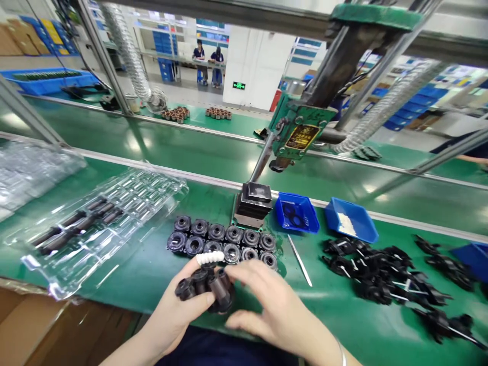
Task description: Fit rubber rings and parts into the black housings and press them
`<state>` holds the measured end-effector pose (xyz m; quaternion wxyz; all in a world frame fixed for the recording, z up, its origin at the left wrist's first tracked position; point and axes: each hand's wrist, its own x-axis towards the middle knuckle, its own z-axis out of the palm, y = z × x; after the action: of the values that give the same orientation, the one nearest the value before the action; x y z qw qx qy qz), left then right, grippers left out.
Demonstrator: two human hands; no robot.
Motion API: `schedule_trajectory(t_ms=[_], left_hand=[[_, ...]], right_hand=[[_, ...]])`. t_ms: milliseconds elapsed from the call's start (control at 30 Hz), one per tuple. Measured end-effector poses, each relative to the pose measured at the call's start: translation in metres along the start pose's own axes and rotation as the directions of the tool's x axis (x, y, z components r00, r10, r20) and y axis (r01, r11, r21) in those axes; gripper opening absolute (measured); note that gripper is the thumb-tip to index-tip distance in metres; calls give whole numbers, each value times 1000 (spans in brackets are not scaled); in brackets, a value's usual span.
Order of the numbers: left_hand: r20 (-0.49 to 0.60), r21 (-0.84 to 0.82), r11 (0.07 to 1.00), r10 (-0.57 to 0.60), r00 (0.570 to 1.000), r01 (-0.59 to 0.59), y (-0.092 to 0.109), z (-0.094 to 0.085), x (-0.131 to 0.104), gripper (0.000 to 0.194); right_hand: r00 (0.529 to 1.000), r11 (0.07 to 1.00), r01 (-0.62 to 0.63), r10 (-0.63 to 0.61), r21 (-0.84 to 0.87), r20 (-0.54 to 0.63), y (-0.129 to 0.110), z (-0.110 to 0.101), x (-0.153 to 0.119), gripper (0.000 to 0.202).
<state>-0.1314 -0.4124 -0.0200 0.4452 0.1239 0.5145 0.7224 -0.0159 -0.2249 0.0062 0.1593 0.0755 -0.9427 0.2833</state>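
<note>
My left hand (183,305) is closed around several short black cylindrical parts (219,290), bunched together near the table's front edge. A white ribbed cover (210,257) wraps one of its fingers. My right hand (267,300) is just to the right, thumb and fingers spread apart. Its fingertips are close to the held parts; whether they touch is hard to see. Just beyond both hands, round black housings (216,231) with open centres stand in two rows on the green table (152,277). My fingers partly cover the nearer row.
Behind the housings stands a green press (297,134) over a dark block (253,203). Clear plastic trays (129,203) lie left, some cells holding dark rods. To the right are blue bins (297,212), a white stick (300,262) and piled black parts (381,269). Two people sit far back.
</note>
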Motion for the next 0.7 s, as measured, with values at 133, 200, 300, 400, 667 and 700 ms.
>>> schedule_trajectory(t_ms=[133, 200, 300, 400, 667, 700], left_hand=[[-63, 269, 956, 138, 988, -116, -11, -4, 2, 46], [-72, 314, 940, 167, 983, -136, -12, -4, 1, 41], [-68, 151, 982, 125, 990, -114, -10, 0, -3, 42], [-138, -35, 996, 71, 988, -76, -4, 6, -7, 46], [-295, -131, 988, 45, 954, -87, 6, 6, -13, 72], [-299, -135, 987, 48, 953, -92, 6, 5, -13, 75]], right_hand=[[993, 997, 69, -71, -23, -96, -13, 24, -4, 53], [988, 993, 31, -14, 113, -152, -14, 31, -6, 41], [965, 939, -44, 128, 342, -228, -11, 28, -4, 25], [892, 889, -133, 300, 438, -338, 1, 19, 3, 21], [996, 983, 9, -25, -185, -85, 42, 22, 21, 28], [999, 981, 29, -37, -193, -37, 39, 21, 23, 32]])
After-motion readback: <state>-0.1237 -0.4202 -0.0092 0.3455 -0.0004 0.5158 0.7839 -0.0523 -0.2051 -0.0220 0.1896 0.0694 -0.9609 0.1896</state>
